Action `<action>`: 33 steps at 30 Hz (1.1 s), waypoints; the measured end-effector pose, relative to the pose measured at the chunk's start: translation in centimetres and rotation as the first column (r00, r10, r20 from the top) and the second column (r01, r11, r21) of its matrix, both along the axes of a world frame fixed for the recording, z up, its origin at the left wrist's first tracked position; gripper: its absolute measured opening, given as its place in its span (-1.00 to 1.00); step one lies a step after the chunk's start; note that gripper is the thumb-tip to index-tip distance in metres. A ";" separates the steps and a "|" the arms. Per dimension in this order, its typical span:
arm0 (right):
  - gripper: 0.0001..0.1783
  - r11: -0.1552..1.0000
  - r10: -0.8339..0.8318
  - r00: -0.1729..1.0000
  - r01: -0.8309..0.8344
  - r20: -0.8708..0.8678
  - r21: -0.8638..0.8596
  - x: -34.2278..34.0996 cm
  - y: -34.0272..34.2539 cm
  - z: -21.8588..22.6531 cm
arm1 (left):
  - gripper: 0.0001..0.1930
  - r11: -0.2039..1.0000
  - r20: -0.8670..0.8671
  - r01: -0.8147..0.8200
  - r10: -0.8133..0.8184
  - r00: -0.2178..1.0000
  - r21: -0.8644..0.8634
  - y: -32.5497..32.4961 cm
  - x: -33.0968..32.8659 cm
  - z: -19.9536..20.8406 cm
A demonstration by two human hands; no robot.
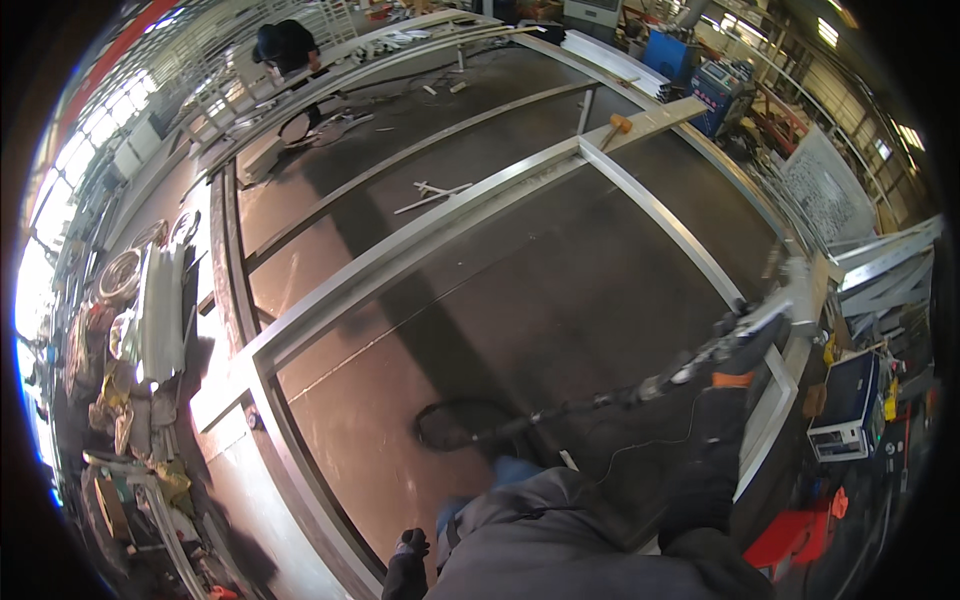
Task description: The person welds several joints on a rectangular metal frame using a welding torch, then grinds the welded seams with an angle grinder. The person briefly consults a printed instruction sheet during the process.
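Observation:
My right hand, in a dark glove with an orange band at the wrist, reaches out beside the right end of a large silvery metal frame. It is closed round a welding torch, whose black cable trails left and loops low over the floor. Motion blurs the torch's front end, so I cannot tell whether it touches the frame. Down near my body, my left hand hangs in a black glove with fingers curled; nothing shows in it. The frame's left rail runs past that hand.
A mallet lies on the far bar. Thin metal strips lie beyond the crossbar. A blue machine stands far right, a dark boxy unit nearer. Another person bends at the far left. Clutter lines the left side.

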State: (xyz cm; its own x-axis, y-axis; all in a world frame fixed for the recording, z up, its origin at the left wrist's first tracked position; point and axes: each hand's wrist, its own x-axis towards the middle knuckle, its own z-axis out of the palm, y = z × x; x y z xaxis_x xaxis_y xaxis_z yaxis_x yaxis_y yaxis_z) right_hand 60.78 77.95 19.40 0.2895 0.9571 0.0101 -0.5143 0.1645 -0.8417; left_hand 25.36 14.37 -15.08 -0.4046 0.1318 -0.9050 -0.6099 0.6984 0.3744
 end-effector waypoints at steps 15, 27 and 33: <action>-0.43 0.727 -0.432 -0.415 0.365 0.801 0.581 20.1 5.9 -3.8 | -0.56 0.222 -0.080 0.965 -0.974 0.213 -0.139 28.9 -24.4 -8.2; -0.57 0.924 -0.111 0.976 0.170 0.185 -0.342 -13.7 16.1 -15.9 | -0.60 0.145 -0.711 0.964 -0.701 -0.057 -0.221 80.2 -34.8 0.2; -0.59 0.885 0.098 0.973 0.012 0.211 -0.465 -21.8 26.3 -15.0 | -0.57 0.137 -0.780 0.975 -0.623 -0.055 -0.178 102.4 -24.0 6.8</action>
